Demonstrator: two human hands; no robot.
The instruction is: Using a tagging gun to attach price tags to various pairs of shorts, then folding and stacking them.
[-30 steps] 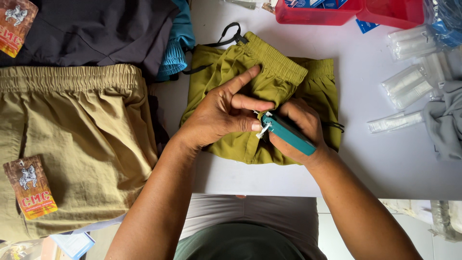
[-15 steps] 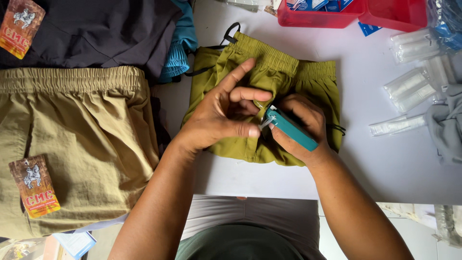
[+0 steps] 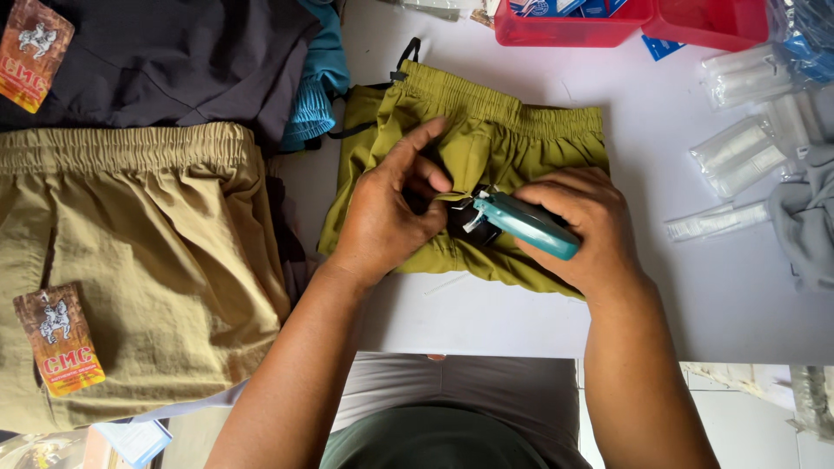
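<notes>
— What is the work surface like?

— A white table (image 3: 521, 321), crowded. Along its far edge stand two red plastic trays (image 3: 608, 22), with clear plastic packets (image 3: 738, 156) scattered on the right and a grey cloth (image 3: 808, 217) at the right rim. On the left lies a pair of khaki shorts (image 3: 130, 260) with an orange-brown hang tag (image 3: 59, 339) on it; above that a dark garment (image 3: 174, 61) carrying a second tag of the same kind, and a teal garment (image 3: 321, 78) beside it. Below the table edge a pale floor shows at the lower right.

— And where is the piece being worked on?

— The folded olive-green shorts (image 3: 521, 130) lie in the middle of the table, waistband away from the person, a black drawstring at their top left corner. Both hands rest on their lower half.

— What are the hands doing?

— The left hand (image 3: 391, 208) pinches a fold of the olive fabric between thumb and bent fingers, forefinger stretched out. The right hand (image 3: 582, 226) is closed around a teal tagging gun (image 3: 521, 221), whose metal tip meets the fabric just beside the left fingertips.
</notes>
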